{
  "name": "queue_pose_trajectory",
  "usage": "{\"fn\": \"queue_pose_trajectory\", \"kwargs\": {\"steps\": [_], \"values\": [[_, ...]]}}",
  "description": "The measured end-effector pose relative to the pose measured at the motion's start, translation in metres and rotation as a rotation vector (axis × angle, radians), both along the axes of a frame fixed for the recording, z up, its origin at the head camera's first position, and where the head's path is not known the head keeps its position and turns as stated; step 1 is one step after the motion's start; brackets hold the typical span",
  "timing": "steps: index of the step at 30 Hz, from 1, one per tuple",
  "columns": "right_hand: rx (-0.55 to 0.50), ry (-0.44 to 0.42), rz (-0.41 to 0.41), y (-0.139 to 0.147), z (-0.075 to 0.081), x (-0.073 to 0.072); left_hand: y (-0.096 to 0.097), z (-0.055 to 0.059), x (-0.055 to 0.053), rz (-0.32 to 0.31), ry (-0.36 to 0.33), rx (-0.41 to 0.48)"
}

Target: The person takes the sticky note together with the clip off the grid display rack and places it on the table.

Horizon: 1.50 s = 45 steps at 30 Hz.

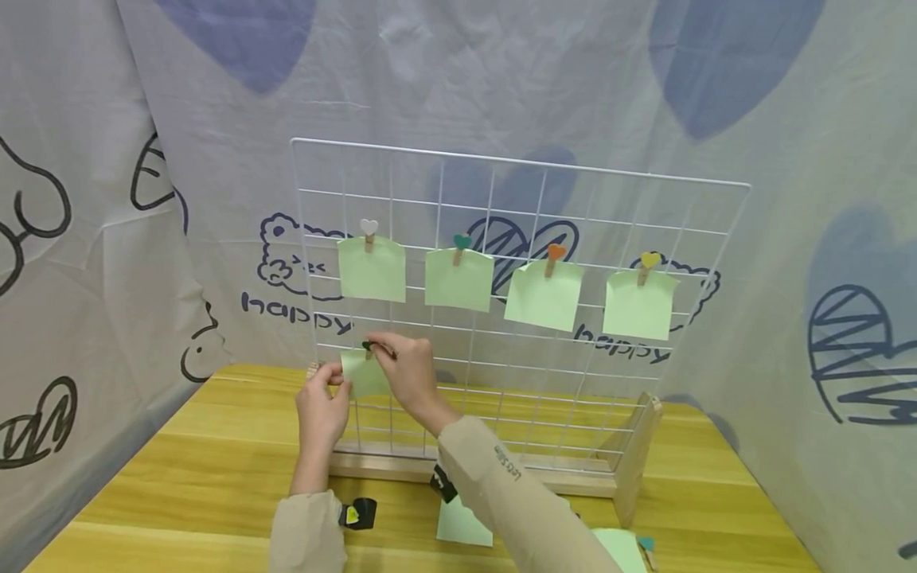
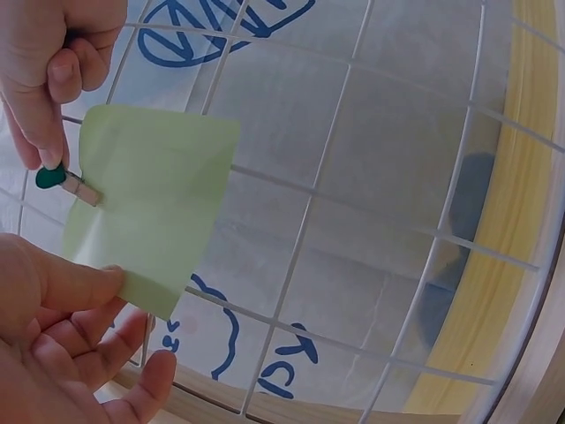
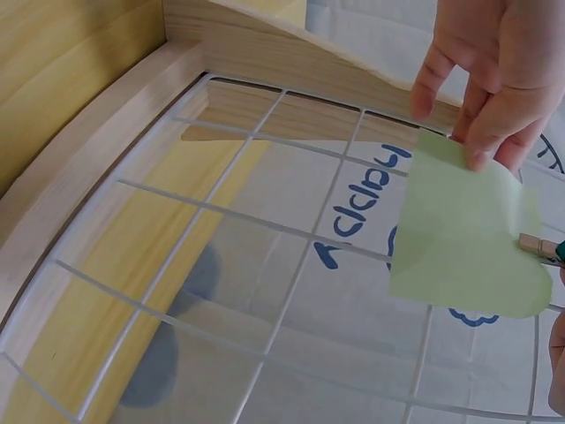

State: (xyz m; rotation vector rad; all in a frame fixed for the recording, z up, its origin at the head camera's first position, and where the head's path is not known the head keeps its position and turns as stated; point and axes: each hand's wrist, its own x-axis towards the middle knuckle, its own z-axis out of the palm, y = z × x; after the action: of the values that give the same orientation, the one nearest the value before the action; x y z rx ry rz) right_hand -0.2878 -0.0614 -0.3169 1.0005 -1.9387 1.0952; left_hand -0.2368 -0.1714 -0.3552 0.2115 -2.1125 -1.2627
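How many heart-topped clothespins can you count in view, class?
6 visible: white, green, orange and yellow clothespins on the upper notes; a dark green one pinched in the right hand; a teal one on the table. The right sleeve may hide more.

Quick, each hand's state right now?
Left hand: closed, pinching a pale green note near its edge.
Right hand: closed, pinching a dark green heart clip.
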Motion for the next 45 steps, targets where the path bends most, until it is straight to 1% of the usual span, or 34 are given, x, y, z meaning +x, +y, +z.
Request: {"fn": "queue_pose_trajectory", "kwargs": {"steps": [4, 10, 16, 21, 24, 28, 30, 34, 37, 40, 45], "values": [[-0.026, 0.008, 0.015, 0.0, 0.0, 0.001, 0.0, 0.0, 0.0, -0.003, -0.01, 0.006], [-0.069, 0.014, 0.036, 0.001, 0.0, 0.0, 0.0, 0.0, 0.001, -0.005, -0.007, 0.01], [-0.105, 0.01, 0.069, 0.002, 0.001, 0.002, 0.0, 0.001, 0.001, -0.006, -0.029, 0.013], [-0.155, 0.008, 0.128, 0.002, 0.002, 0.003, 0.0, 0.002, 0.0, -0.004, -0.035, 0.015], [-0.192, -0.02, 0.188, 0.004, 0.001, 0.003, 0.0, 0.002, 0.0, -0.004, -0.041, 0.017], [-0.216, -0.059, 0.245, 0.008, 0.0, 0.005, -0.001, 0.003, 0.0, -0.002, -0.046, 0.019], [-0.223, -0.066, 0.26, 0.009, 0.001, 0.007, -0.001, 0.003, 0.001, 0.001, -0.048, 0.021], [-0.229, -0.074, 0.263, 0.015, 0.01, 0.021, 0.0, 0.004, 0.001, 0.007, -0.046, 0.045], [-0.225, -0.086, 0.262, 0.018, 0.016, 0.03, -0.001, 0.004, 0.002, 0.015, -0.031, 0.065], [-0.217, -0.092, 0.269, 0.019, 0.016, 0.032, -0.002, 0.004, 0.002, 0.016, -0.015, 0.077], [-0.206, -0.073, 0.265, 0.021, 0.012, 0.034, -0.002, 0.003, 0.003, 0.014, -0.006, 0.091]]}}
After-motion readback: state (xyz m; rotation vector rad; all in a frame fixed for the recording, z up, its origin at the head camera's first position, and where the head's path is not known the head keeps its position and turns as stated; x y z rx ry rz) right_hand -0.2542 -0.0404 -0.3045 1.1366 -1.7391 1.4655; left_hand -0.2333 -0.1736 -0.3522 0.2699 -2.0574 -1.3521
